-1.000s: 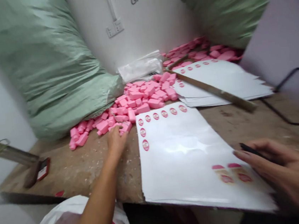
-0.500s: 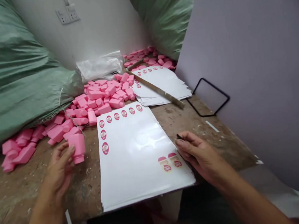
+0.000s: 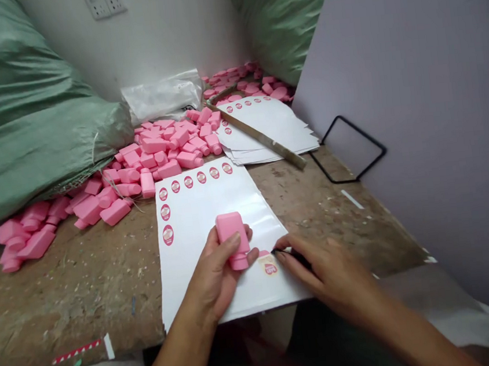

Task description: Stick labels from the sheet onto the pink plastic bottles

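Gripping with both: pink bottle (image 3: pixel 231 234) in left hand (image 3: pixel 215 276), slim dark tool (image 3: pixel 299 258) in right hand (image 3: pixel 323 265).

Head view: left forearm angles up and right from the bottom edge, palm turned up, thumb pressed across bottle near its neck, fingers wrapped behind with tips out on the right side. Bottle tilted, neck toward wearer, over sticker sheet (image 3: pixel 200 219); can't tell if knuckles touch paper. Right forearm angles up and left from the lower right, wrist low, thumb and index pinched on tool, its tip at the upper right of printed label (image 3: pixel 268 266); contact with label unclear. Hands near each other, label between. Sheet lies on workbench (image 3: pixel 105 273), bottle pile (image 3: pixel 166 147) beyond it.
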`<state>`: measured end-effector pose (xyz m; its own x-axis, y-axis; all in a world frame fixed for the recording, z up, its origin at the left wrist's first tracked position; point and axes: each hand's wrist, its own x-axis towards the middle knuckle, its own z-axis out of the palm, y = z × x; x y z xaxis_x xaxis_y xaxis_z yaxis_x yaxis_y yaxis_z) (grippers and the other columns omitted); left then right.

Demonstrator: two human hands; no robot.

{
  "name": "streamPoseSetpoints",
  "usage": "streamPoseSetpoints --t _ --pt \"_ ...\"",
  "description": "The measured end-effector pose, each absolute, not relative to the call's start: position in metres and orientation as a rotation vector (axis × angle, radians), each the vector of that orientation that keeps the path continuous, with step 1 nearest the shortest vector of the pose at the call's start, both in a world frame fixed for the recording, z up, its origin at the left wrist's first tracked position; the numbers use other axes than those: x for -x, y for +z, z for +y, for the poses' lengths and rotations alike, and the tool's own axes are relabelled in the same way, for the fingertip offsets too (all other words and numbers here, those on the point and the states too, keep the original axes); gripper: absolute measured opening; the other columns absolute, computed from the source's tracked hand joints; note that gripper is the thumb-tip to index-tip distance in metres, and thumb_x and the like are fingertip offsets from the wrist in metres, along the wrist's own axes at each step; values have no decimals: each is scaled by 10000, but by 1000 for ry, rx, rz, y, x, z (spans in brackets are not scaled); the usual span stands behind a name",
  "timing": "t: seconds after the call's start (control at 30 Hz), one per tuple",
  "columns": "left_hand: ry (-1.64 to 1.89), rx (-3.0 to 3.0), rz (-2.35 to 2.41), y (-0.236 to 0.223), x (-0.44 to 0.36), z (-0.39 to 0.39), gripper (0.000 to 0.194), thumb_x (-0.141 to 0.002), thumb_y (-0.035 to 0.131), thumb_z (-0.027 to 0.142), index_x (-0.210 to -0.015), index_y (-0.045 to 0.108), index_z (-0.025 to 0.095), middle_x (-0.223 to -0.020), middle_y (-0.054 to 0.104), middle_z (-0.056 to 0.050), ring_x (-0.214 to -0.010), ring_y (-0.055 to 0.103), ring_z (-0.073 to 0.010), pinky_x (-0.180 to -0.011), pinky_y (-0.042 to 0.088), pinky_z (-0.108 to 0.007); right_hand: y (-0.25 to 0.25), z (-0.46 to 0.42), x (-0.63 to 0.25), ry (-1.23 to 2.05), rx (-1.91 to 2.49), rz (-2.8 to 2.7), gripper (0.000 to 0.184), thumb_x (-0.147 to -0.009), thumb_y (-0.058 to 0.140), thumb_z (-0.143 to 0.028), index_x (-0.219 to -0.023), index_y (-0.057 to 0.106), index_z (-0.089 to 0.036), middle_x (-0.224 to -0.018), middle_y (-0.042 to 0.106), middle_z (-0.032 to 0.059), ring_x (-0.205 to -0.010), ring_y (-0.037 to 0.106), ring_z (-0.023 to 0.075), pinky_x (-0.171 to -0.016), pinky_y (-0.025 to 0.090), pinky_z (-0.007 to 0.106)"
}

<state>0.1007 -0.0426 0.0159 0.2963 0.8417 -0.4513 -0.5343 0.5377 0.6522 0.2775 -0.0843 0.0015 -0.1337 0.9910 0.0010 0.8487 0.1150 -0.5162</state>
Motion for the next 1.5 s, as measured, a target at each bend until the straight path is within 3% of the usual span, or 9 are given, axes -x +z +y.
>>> streamPoseSetpoints --t 0.23,0.53,0.77,0.9,1.03,1.33,1.5 --pt "963 -397 822 12 -90 -42 305 -798 673 189 -1093 596 183 -1099 635 -87 -1241 489 -263 -1029 423 -513 -4 -81 -270 315 1772 -2125 156 -914 421 -268 -883 568 -227 -742 718 3 -639 642 213 -642 275 355" --pt "919 -404 767 13 -89 -39 301 -815 648 165 -1109 584 186 -1127 614 -83 -1265 457 -267 -1017 414 -582 -3 -76 -271 275 1765 -2164 156 -897 440 -253 -835 577 -215 -697 704 11 -570 595 188 -637 294 342" --pt "942 -347 748 10 -87 -41 311 -820 648 171 -1123 579 172 -1086 650 -93 -1178 540 -228 -1043 406 -519 -3 -74 -277 574 1772 -2011 206 -904 432 -325 -838 603 -231 -719 685 8 -610 598 191 -556 347 292" --pt "986 -302 741 9 -88 -41 322 -799 666 166 -1109 584 135 -1058 671 -110 -1123 595 -226 -1081 376 -432 -5 -74 -275 320 1754 -2084 185 -899 444 -285 -829 604 -224 -647 665 -6 -552 577 187 -573 332 309" --pt "1000 -281 738 9 -89 -40 327 -801 658 153 -1117 577 130 -1063 676 -116 -1116 605 -234 -1082 371 -435 -6 -73 -273 211 1719 -2170 152 -890 467 -259 -810 589 -216 -631 673 -15 -535 583 186 -600 312 325" --pt "987 -290 733 9 -87 -39 329 -800 657 150 -1120 578 142 -1059 675 -109 -1123 594 -227 -1083 363 -441 0 -69 -276 641 1785 -1990 189 -884 443 -326 -795 578 -230 -683 668 -1 -609 596 185 -556 335 286" --pt "993 -285 742 9 -88 -40 319 -803 654 158 -1112 578 142 -1081 669 -121 -1144 582 -244 -1069 376 -465 -3 -71 -275 263 1767 -2141 160 -889 465 -274 -808 592 -221 -637 672 -9 -569 595 196 -598 309 319"
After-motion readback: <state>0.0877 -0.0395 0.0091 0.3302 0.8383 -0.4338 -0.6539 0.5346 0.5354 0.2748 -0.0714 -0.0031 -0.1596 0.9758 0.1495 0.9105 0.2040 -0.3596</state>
